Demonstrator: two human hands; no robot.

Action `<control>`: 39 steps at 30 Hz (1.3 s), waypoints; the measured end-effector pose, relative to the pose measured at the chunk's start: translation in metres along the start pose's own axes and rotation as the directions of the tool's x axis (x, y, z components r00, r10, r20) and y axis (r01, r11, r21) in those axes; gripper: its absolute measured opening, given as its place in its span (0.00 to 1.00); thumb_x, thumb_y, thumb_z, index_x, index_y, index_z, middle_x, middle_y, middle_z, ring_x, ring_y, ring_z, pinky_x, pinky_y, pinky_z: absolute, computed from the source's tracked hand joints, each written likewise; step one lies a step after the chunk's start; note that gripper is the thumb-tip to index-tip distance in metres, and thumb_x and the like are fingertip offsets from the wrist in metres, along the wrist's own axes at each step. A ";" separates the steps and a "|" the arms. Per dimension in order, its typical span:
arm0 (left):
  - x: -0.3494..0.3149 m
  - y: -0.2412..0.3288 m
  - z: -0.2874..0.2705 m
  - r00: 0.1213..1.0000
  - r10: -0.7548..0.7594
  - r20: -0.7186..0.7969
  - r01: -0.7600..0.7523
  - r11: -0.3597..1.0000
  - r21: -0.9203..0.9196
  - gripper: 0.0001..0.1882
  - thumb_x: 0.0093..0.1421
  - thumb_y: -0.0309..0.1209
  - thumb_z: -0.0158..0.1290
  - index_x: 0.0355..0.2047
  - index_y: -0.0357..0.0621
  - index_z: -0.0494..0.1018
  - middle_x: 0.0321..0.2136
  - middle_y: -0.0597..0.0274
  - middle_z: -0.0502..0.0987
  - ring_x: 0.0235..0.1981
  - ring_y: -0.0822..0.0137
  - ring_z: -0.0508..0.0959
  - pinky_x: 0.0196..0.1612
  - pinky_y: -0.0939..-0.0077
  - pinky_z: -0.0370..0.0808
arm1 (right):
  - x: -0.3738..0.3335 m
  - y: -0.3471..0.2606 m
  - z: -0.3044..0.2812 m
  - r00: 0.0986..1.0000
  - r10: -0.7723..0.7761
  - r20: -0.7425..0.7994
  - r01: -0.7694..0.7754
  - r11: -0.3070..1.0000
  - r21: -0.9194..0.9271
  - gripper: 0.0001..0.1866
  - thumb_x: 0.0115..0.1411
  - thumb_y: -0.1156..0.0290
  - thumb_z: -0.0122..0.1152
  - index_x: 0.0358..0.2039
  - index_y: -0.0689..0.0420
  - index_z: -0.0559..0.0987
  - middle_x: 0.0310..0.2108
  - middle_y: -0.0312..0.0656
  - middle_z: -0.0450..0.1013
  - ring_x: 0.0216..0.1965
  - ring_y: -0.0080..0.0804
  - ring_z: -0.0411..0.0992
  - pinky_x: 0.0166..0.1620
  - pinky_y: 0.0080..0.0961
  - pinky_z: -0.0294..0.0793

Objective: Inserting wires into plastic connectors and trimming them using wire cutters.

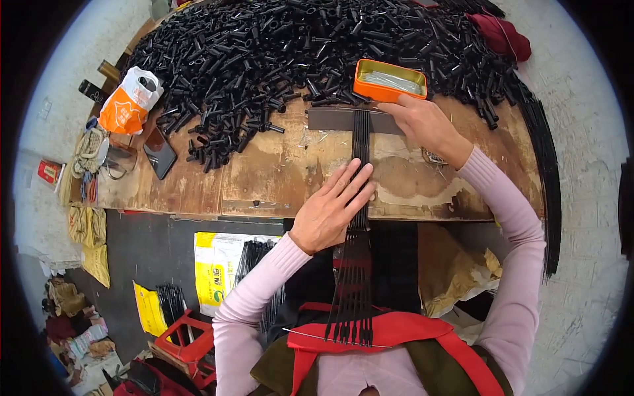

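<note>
My left hand lies flat, fingers stretched out, over a bundle of thin black strips running down the table's middle. Past the table edge the strips fan out toward my lap, where their ends lie across a thin metal rod on a red apron strap. The strips' far end rests on a dark flat plate. Beside that end, my right hand reaches leftward with extended fingers at the plate, close against an orange tin. Thin clear pieces lie inside the tin. No held object shows in either hand.
A large heap of black tubular parts covers the table's far side. On the left are a phone and an orange-white plastic bag. Long black strips hang over the right edge. A red stool stands lower left.
</note>
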State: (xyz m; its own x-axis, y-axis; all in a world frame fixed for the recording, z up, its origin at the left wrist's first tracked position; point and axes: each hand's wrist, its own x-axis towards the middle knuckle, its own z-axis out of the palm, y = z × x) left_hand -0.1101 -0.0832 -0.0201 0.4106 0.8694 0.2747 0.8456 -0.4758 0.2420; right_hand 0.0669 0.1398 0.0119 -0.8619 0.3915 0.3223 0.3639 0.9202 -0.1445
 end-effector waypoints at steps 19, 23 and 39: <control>0.001 -0.003 0.000 1.000 0.006 -0.022 -0.005 0.999 0.050 0.32 0.52 0.28 0.51 0.60 0.37 0.64 0.66 0.49 0.58 0.69 0.49 0.55 0.69 0.57 0.53 | 0.012 -0.001 0.007 1.000 -0.007 0.015 0.007 1.000 -0.005 0.19 0.55 0.78 0.57 0.49 0.56 0.77 0.34 0.46 0.72 0.35 0.47 0.74 0.39 0.39 0.75; 0.000 -0.001 0.002 1.000 0.014 -0.021 -0.013 0.997 0.076 0.32 0.52 0.27 0.51 0.60 0.37 0.64 0.66 0.49 0.58 0.69 0.49 0.55 0.70 0.57 0.53 | 0.010 -0.002 0.007 1.000 -0.002 0.019 0.003 1.000 -0.014 0.19 0.55 0.78 0.57 0.49 0.56 0.77 0.34 0.45 0.72 0.35 0.46 0.74 0.39 0.38 0.75; 0.000 -0.001 -0.002 1.000 0.011 -0.015 -0.010 0.998 0.063 0.33 0.51 0.26 0.51 0.60 0.37 0.63 0.67 0.49 0.57 0.69 0.49 0.54 0.70 0.56 0.53 | 0.015 0.007 0.014 0.996 -0.042 -0.074 0.047 0.996 0.077 0.12 0.56 0.77 0.58 0.42 0.59 0.78 0.33 0.45 0.72 0.36 0.46 0.75 0.39 0.37 0.75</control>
State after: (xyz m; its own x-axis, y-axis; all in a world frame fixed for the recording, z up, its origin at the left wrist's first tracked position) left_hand -0.1118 -0.0829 -0.0191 0.4144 0.8621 0.2917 0.8612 -0.4751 0.1806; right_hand 0.0511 0.1523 0.0024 -0.8479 0.3522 0.3962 0.2943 0.9344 -0.2007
